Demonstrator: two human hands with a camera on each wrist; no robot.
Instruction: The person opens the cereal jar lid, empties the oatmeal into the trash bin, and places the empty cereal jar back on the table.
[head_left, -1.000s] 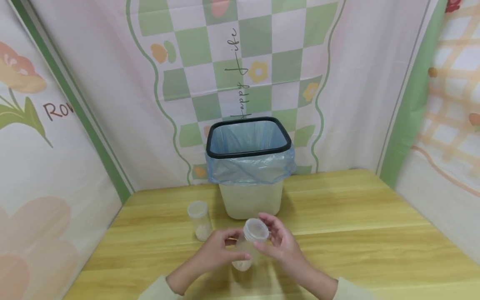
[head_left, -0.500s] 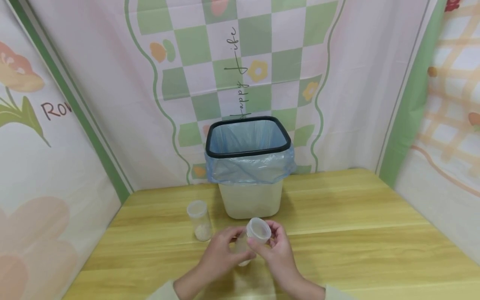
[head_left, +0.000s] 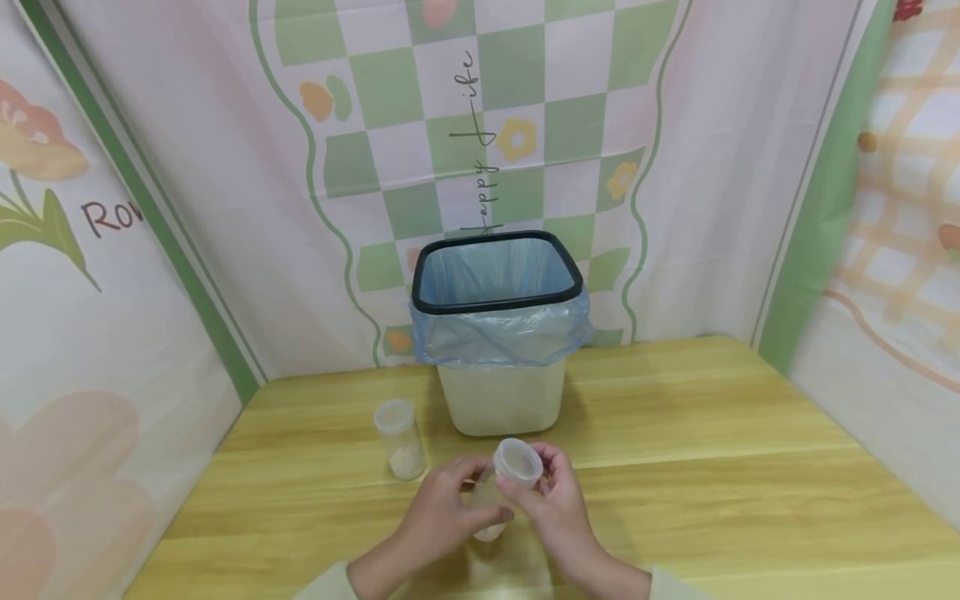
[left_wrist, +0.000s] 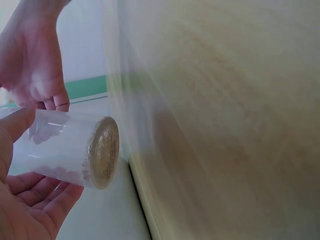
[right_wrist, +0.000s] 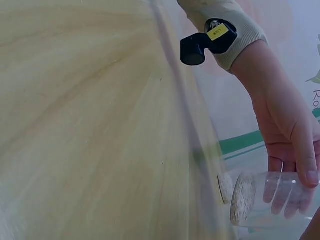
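My left hand (head_left: 442, 507) grips a clear plastic jar (left_wrist: 67, 142) around its body, thumb on one side and fingers on the other. The jar leans slightly to the right in the head view, just above the table, with a layer of pale grains at its bottom. At its top, my right hand (head_left: 557, 510) pinches the translucent lid (head_left: 519, 460) between thumb and fingers. The lid sits on the jar's mouth. A second lidded jar (head_left: 400, 439) with similar pale grains stands upright on the table to the left of my hands.
Behind my hands stands a cream trash bin (head_left: 501, 400) with a black rim and a blue plastic liner (head_left: 502, 333) folded over its outside. The wooden table (head_left: 697, 467) meets patterned curtains (head_left: 375, 167) at the back and both sides.
My right hand has come in closer and its fingers have taken hold of the lid. The jar has shifted a little right and tilted more. The bin and second jar stay put.
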